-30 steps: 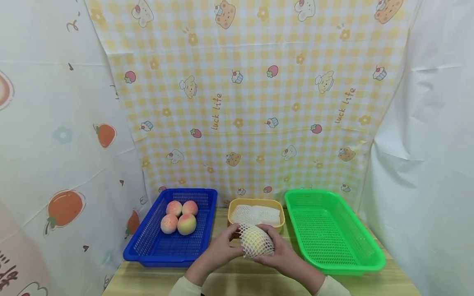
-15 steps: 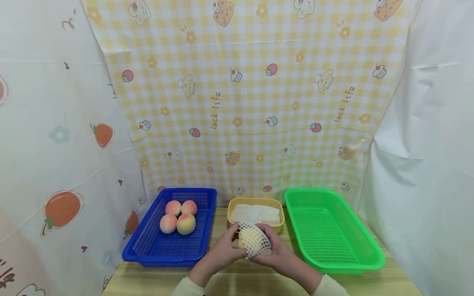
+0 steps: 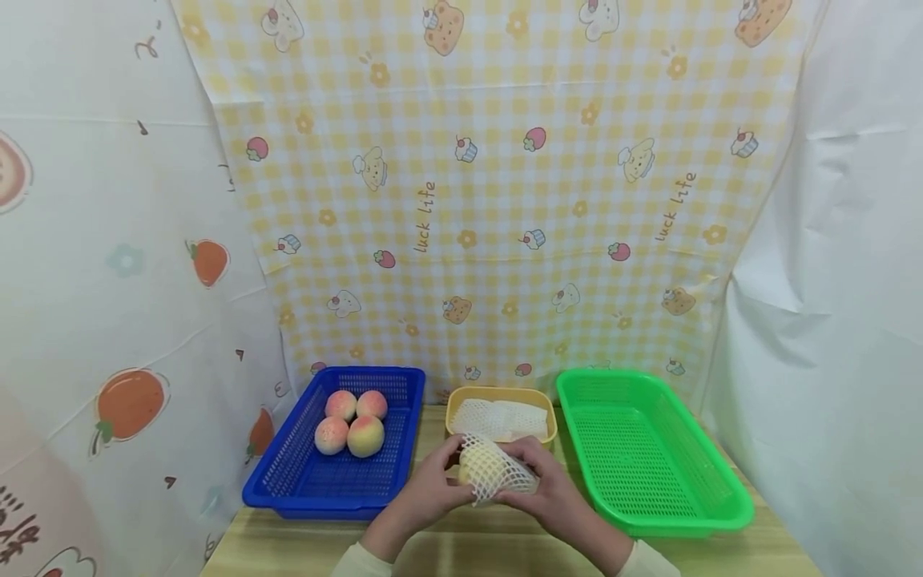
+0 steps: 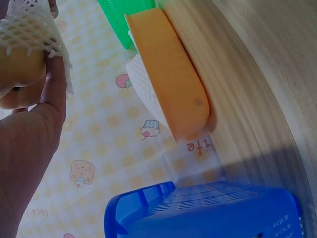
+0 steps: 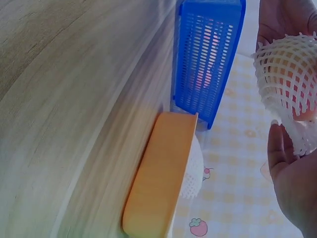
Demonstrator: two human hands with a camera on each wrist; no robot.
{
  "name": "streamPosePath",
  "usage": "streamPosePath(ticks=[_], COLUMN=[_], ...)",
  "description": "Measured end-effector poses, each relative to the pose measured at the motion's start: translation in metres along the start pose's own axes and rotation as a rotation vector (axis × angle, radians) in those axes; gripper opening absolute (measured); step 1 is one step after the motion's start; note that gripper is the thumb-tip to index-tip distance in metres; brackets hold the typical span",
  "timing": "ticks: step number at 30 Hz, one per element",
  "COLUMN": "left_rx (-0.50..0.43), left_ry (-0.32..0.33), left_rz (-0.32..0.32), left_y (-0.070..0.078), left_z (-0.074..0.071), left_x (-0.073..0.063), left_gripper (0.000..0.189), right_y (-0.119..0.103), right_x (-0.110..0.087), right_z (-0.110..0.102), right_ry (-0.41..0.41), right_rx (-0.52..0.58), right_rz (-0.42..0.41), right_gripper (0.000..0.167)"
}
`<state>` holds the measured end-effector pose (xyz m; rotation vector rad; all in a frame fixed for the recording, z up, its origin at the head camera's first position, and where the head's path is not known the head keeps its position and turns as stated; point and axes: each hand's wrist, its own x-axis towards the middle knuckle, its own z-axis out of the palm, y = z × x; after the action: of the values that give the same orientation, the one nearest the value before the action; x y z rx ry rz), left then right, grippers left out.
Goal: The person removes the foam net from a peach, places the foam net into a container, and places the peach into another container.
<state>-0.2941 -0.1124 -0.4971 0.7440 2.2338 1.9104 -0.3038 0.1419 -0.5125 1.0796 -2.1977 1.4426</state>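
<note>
In front of the yellow box, my left hand (image 3: pixel 433 482) grips a peach (image 4: pixel 20 69) from its left side, fingers behind and thumb in front. A white foam fruit net (image 3: pixel 496 473) covers the peach's right part; in the left wrist view its bare stem end pokes out of the net's opening. My right hand (image 3: pixel 554 490) pinches the net's narrower right end, which is bunched together in the right wrist view. Several peaches (image 3: pixel 365 437) sit in the blue basket (image 3: pixel 332 481) on the left. More white foam nets (image 3: pixel 497 418) lie in the yellow box (image 3: pixel 551 425).
To the right stands a green basket (image 3: pixel 642 457), its slotted floor bare. All the containers rest on a wood-grain table (image 3: pixel 461 545). A checked cloth (image 3: pixel 505 192) hangs behind, with a patterned white sheet (image 3: pixel 144 304) at left and a white sheet (image 3: pixel 815 336) at right.
Inside the net, the peach has shifted left, toward the net's opening by my left hand. The net's right part, rounded before, now looks flatter and narrower in my right hand.
</note>
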Motion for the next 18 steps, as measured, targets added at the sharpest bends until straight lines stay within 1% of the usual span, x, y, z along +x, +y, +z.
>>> streamPosePath(ticks=[2, 6, 8, 12, 15, 18], left_rx=[-0.005, 0.002, 0.012, 0.021, 0.015, 0.022], left_ry=[0.009, 0.013, 0.011, 0.003, 0.004, 0.017], left_rz=[-0.006, -0.009, -0.004, -0.003, -0.012, -0.017], left_y=[0.0, -0.001, -0.001, -0.003, -0.003, -0.002], left_z=[-0.001, -0.004, -0.005, -0.007, -0.009, -0.011], left_x=[-0.001, -0.002, -0.003, -0.004, -0.003, -0.004], left_gripper=[0.073, 0.066, 0.065, 0.065, 0.065, 0.067], right_y=[-0.001, -0.002, -0.002, -0.003, -0.004, -0.005], right_x=[0.0, 0.0, 0.0, 0.002, 0.006, 0.012], right_z=[-0.001, -0.003, -0.004, -0.008, -0.013, -0.022], right_ry=[0.018, 0.052, 0.06, 0.045, 0.033, 0.047], right_rx=[0.012, 0.035, 0.029, 0.004, -0.024, -0.057], right_rz=[-0.001, -0.005, -0.001, -0.015, -0.071, -0.13], right_gripper=[0.045, 0.023, 0.018, 0.016, 0.018, 0.022])
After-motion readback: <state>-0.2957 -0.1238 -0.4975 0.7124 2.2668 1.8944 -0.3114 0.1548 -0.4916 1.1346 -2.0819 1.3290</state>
